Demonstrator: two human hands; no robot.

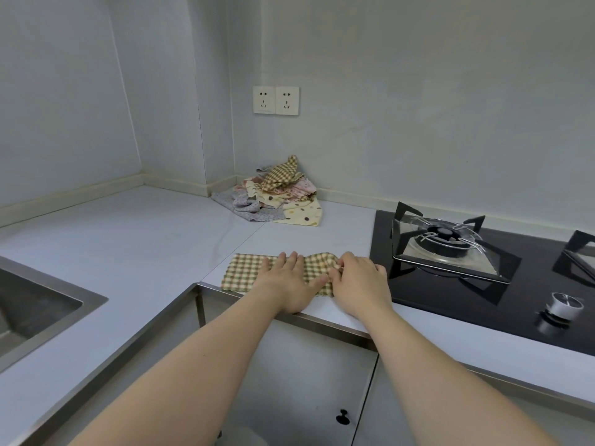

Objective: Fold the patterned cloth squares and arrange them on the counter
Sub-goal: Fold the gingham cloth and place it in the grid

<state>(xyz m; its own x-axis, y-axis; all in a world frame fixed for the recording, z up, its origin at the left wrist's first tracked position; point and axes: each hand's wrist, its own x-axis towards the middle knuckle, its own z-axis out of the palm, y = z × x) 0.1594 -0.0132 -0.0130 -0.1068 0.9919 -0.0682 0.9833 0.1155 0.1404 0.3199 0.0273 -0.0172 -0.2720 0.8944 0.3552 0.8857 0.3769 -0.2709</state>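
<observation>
**Two hands on a checked cloth at the counter's edge**

Fingers (291, 259) of the left hand (288, 281) lie flat and close together, pressing down on the brown-and-cream checked cloth square (248, 272); the thumb reaches out to the right, toward the other hand. We see the right hand (360, 281) curled over the cloth's right end, its fingertips (341, 267) drawn in and pinching a raised bunch of the fabric; the two hands are almost touching. The cloth rests on the pale grey stone counter (145, 246), near its front edge and just left of the black glass gas hob (450, 297); its left part lies flat, its right part is rumpled and lifted under the right hand.

Further back, in the corner where the walls meet, we find a loose heap of patterned cloths (273, 196); a second checked piece sits on top, with spotted cream, pink and grey pieces under it; this heap lies well apart from the cloth in hand. A steel sink (42, 304) is set into the counter at the left; a white double wall socket (276, 100) is mounted above the heap.
</observation>
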